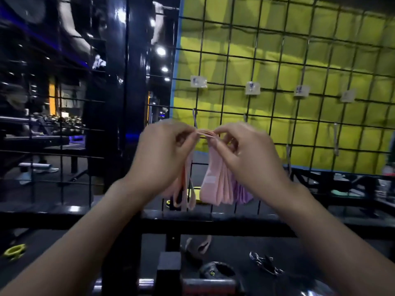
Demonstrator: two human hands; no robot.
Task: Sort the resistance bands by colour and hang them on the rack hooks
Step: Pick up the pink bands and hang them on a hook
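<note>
Several pink resistance bands (pixel 213 184) hang in a bunch in front of the black wire grid rack (pixel 277 60). My left hand (pixel 162 150) and my right hand (pixel 243 150) pinch the bunch's top edge from either side, just below a metal hook (pixel 195 118). A few purple bands (pixel 242 193) hang at the right of the bunch, partly hidden behind my right hand. More hooks (pixel 336 135) stick out of the grid to the right, each under a small white label (pixel 198 81).
A yellow padded wall stands behind the grid. Below it runs a black frame bar (pixel 213 223). On the dark floor lie a pink band (pixel 203 244), a metal clip (pixel 265 263) and a yellow band (pixel 15 251). Dumbbell racks stand far left.
</note>
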